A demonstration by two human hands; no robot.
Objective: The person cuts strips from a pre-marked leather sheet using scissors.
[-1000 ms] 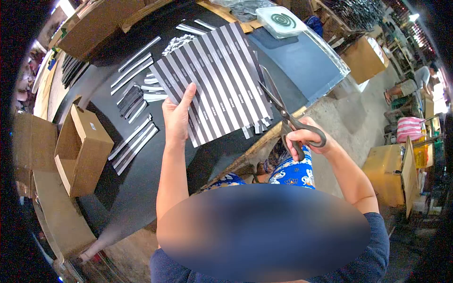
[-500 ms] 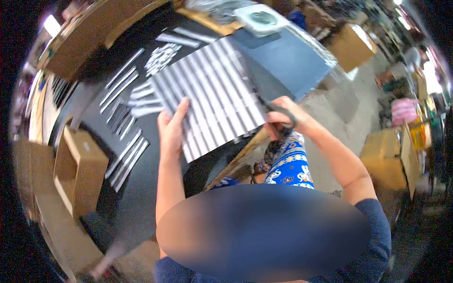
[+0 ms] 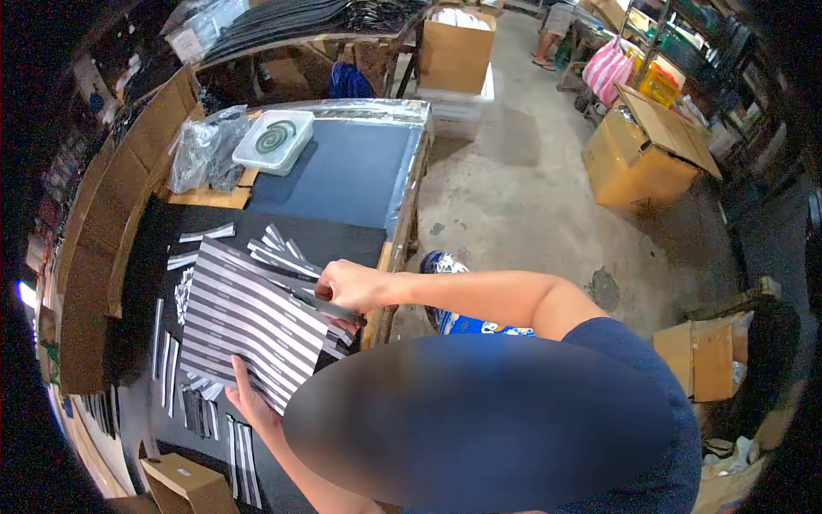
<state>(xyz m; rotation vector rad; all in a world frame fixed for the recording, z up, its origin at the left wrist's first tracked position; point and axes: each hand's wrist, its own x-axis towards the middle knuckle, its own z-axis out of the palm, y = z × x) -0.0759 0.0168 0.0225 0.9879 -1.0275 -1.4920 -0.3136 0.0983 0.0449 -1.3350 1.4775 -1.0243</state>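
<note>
My left hand (image 3: 247, 399) grips the near edge of a black-and-white striped sheet (image 3: 244, 321), held low over the black table (image 3: 338, 242). My right hand (image 3: 351, 287) is shut on a pair of dark scissors (image 3: 330, 310) at the sheet's right edge. The blades lie along one of the stripes. Short cut ends hang from the sheet under my right hand. Narrow cut strips (image 3: 278, 250) lie on the table just beyond the sheet, and more strips (image 3: 163, 355) lie to its left.
A white tray holding a green coil (image 3: 274, 137) and a crumpled plastic bag (image 3: 201, 154) sit at the far end beside a blue-grey sheet (image 3: 342, 176). A small cardboard box (image 3: 184, 480) stands near me. Cardboard cartons (image 3: 638, 154) stand on the concrete floor at right.
The view has swung around. My right hand has brought the scissors from beside the sheet onto its right edge, and the sheet now sits lower over the table.
</note>
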